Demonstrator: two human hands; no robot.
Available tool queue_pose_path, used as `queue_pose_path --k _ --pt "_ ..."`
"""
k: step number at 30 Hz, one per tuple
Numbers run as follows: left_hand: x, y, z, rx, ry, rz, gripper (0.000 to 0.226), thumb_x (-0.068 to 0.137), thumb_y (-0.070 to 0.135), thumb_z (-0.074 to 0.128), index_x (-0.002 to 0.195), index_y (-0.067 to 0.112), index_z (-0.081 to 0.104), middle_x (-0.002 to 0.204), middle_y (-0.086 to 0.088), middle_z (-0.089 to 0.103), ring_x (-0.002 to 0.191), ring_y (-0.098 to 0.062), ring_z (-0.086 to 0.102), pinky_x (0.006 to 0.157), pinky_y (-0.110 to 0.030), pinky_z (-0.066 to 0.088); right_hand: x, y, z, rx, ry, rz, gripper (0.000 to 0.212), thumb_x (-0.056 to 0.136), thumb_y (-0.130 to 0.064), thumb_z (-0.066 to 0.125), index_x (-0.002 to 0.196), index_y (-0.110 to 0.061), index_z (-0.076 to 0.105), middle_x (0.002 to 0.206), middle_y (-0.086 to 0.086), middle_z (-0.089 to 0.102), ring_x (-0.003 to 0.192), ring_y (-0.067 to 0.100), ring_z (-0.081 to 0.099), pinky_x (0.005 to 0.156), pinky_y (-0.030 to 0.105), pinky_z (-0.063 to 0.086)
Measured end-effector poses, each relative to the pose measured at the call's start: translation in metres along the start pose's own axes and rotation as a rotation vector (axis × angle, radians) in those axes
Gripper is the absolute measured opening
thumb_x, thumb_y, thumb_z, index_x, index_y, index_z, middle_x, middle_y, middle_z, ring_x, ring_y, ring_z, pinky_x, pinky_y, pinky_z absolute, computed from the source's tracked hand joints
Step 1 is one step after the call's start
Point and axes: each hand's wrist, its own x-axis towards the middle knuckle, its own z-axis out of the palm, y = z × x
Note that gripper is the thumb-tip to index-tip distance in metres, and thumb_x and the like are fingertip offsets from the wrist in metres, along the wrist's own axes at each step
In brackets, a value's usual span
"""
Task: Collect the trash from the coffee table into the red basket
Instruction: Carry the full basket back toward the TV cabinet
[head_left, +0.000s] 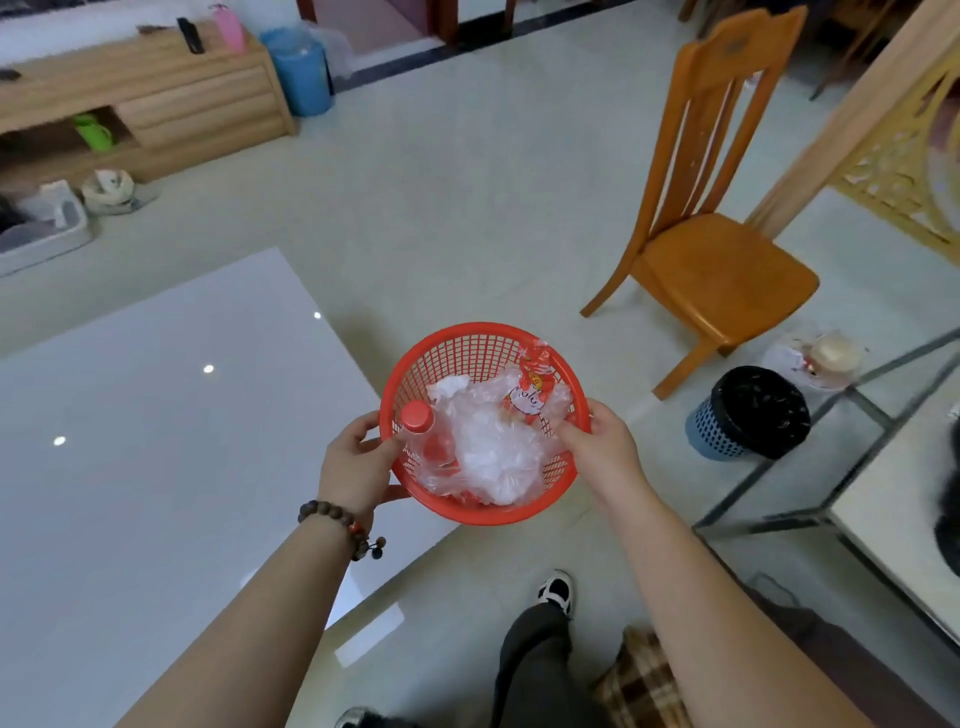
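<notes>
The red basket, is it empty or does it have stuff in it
Not empty. The basket holds a bottle, crumpled clear plastic and a red wrapper.

My left hand (358, 462) and right hand (602, 447) grip the red basket (467, 348) holding a bottle (428, 436) and plastic wrappers (498, 447).

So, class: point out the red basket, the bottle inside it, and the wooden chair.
red basket (470, 347): head view, far mesh wall below the rim.
bottle (417, 415): head view, its red cap.
wooden chair (722, 270): head view, middle of the seat.
</notes>
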Motion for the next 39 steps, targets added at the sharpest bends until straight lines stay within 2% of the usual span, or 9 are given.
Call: queue_pose_path --k 4,8,11,15,20,24,29,34,39 --pt "0.028 0.015 0.078 0.007 0.009 0.009 0.02 0.088 0.006 0.065 0.097 0.023 0.067 0.083 -0.006 0.076 0.064 -0.02 0.074 0.051 -0.038 0.059 0.066 -0.008 -0.052 -0.002 -0.022 0.031 0.027 0.079 -0.038 0.071 0.101 -0.022 0.066 0.097 0.0 0.073 0.091 0.022 0.069 0.085 0.045 0.057" --pt "0.058 0.034 0.134 -0.02 0.032 0.003 0.018 0.089 0.006 0.064 0.104 0.017 0.066 0.088 -0.005 0.076 0.065 -0.018 0.074 0.051 -0.038 0.058 0.126 -0.031 -0.087 -0.042 -0.052 0.019 0.026 0.081 -0.037 0.069 0.102 -0.023 0.066 0.1 0.0 0.072 0.092 0.022 0.068 0.086 0.046 0.057" --pt "0.08 0.049 0.157 -0.048 0.074 -0.008 0.018 0.09 0.008 0.064 0.106 0.016 0.065 0.09 -0.006 0.076 0.066 -0.018 0.074 0.053 -0.038 0.059 0.166 -0.052 -0.094 -0.068 -0.092 -0.003 0.025 0.083 -0.04 0.067 0.102 -0.024 0.065 0.098 -0.001 0.072 0.092 0.02 0.068 0.083 0.043 0.058" --pt "0.107 0.067 0.163 -0.098 0.153 -0.011 0.019 0.09 0.008 0.064 0.107 0.017 0.065 0.09 -0.007 0.076 0.067 -0.018 0.074 0.052 -0.038 0.059 0.21 -0.078 -0.078 -0.073 -0.161 -0.018 0.027 0.083 -0.034 0.068 0.107 -0.022 0.065 0.101 0.0 0.072 0.094 0.02 0.068 0.086 0.044 0.057" --pt "0.152 0.085 0.148 -0.137 0.301 -0.021 0.018 0.091 0.01 0.064 0.105 0.02 0.066 0.093 -0.007 0.075 0.077 -0.023 0.074 0.056 -0.043 0.061 0.269 -0.111 -0.026 -0.115 -0.294 -0.045 0.02 0.083 -0.03 0.068 0.102 -0.023 0.066 0.098 0.001 0.072 0.091 0.02 0.069 0.086 0.046 0.057" --pt "0.205 0.103 0.131 -0.186 0.383 -0.015 0.016 0.089 0.01 0.065 0.098 0.024 0.067 0.088 -0.004 0.075 0.066 -0.015 0.073 0.052 -0.039 0.06 0.323 -0.14 0.027 -0.169 -0.382 -0.069 0.023 0.083 -0.03 0.068 0.104 -0.023 0.065 0.099 0.0 0.072 0.092 0.02 0.069 0.086 0.046 0.057" --pt "0.29 0.152 0.107 -0.259 0.461 -0.006 0.019 0.088 0.01 0.066 0.104 0.021 0.068 0.069 0.008 0.075 0.06 -0.01 0.072 0.047 -0.035 0.057 0.396 -0.201 0.105 -0.225 -0.448 -0.105 0.025 0.082 -0.03 0.069 0.104 -0.018 0.065 0.1 0.005 0.072 0.093 0.024 0.068 0.087 0.048 0.055" --pt "0.363 0.209 0.085 -0.316 0.504 -0.015 0.017 0.088 0.012 0.067 0.094 0.027 0.067 0.084 0.0 0.075 0.062 -0.011 0.073 0.047 -0.034 0.057 0.461 -0.268 0.17 -0.273 -0.495 -0.133 0.027 0.08 -0.036 0.069 0.102 -0.02 0.066 0.098 0.002 0.073 0.091 0.022 0.069 0.086 0.047 0.056" --pt "0.432 0.259 0.062 -0.35 0.52 -0.021 0.02 0.089 0.011 0.066 0.095 0.029 0.067 0.075 0.004 0.075 0.062 -0.012 0.073 0.05 -0.037 0.058 0.52 -0.319 0.231 -0.267 -0.537 -0.133 0.023 0.082 -0.03 0.069 0.101 -0.018 0.067 0.098 0.006 0.073 0.092 0.025 0.069 0.087 0.05 0.055"
